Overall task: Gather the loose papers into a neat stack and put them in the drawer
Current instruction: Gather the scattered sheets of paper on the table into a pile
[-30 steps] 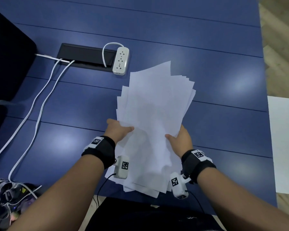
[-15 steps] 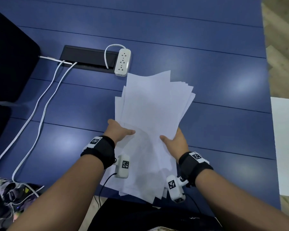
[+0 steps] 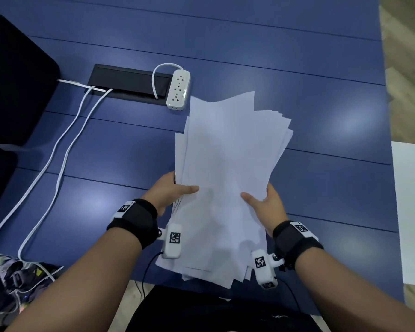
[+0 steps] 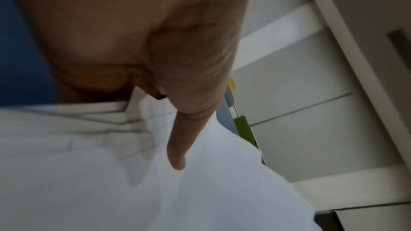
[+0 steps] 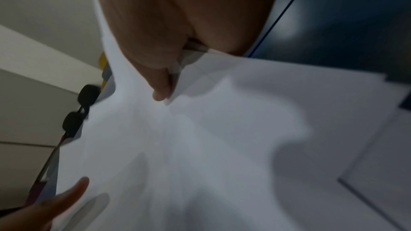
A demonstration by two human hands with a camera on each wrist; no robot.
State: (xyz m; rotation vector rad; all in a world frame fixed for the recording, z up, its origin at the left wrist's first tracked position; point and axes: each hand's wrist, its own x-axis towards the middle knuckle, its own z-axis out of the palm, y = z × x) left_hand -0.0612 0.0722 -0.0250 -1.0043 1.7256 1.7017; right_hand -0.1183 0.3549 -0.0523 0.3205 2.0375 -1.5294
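Both the left hand (image 3: 169, 191) and right hand (image 3: 267, 204) pinch the papers (image 3: 228, 168) by their sides — the splayed, sagging sheets could slip out onto the tabletop (image 3: 321, 68).

Both forearms reach up from the frame's bottom; left hand (image 3: 169, 191) and right hand (image 3: 267, 208) grip at centre, thumbs on top.

no words, brands or numbers can be read anywhere. the only signs are black-and-white square code markers: one on each wrist strap (image 3: 125, 208) (image 3: 301, 227) and one on each white wrist camera (image 3: 174, 237) (image 3: 260, 261). the papers (image 3: 228, 168) show blank.
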